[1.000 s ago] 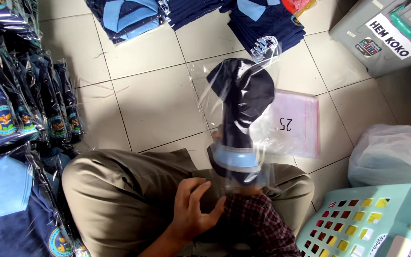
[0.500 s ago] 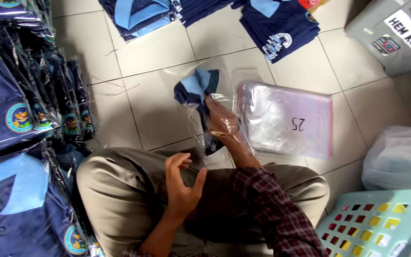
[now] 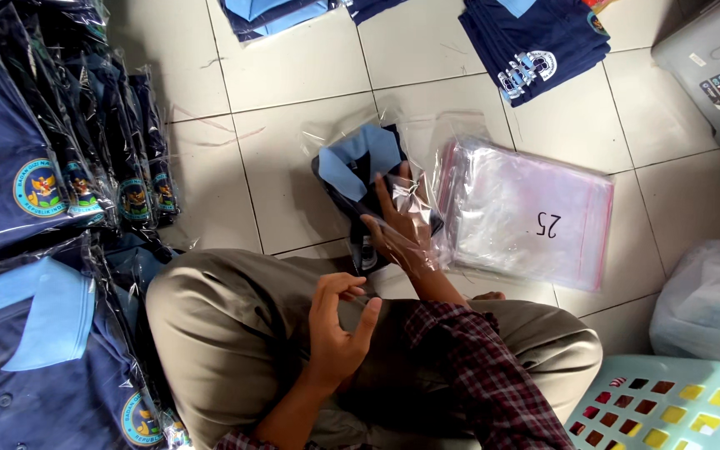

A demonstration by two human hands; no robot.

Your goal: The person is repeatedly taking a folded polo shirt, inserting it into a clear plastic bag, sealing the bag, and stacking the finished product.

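Head view: a folded navy shirt (image 3: 360, 179) with a light-blue collar is seen inside a clear bag (image 3: 393, 142) on the tiled floor (image 3: 293, 75), just beside a stack of empty bags (image 3: 527, 212). The right hand (image 3: 397, 221) is pressed flat on the bagged shirt, fingers spread and nothing clenched. The left hand (image 3: 335, 321) is held above the lap, half open and grasping nothing, while bagged shirts (image 3: 60, 183) are piled at the left.
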